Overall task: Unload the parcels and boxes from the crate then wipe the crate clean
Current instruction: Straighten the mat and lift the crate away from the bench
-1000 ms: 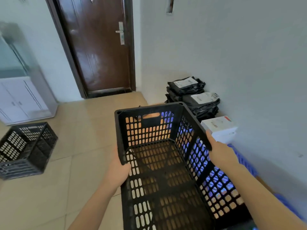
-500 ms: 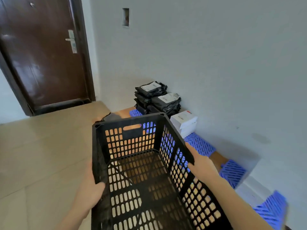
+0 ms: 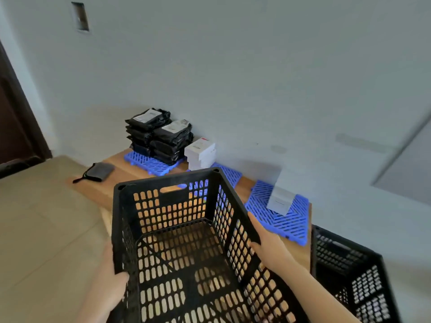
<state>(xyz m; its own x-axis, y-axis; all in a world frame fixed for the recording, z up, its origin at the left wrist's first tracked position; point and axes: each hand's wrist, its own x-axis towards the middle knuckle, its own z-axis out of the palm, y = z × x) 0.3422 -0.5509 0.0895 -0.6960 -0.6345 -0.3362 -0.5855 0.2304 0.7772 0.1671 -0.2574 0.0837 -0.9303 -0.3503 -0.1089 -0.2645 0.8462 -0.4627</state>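
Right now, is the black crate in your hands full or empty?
Empty. Inside the crate only its bare slotted bottom shows; the black parcels and white boxes sit stacked on the blue mats by the wall.

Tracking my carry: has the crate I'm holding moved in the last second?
Yes. The crate has shifted right: the white boxes, earlier beside its right wall, now lie beyond its far rim.

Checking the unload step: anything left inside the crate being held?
Nothing visible inside the held crate, only its bare perforated floor. The near end runs out of frame, so that part is unchecked. Left hand and right hand grip its side walls.
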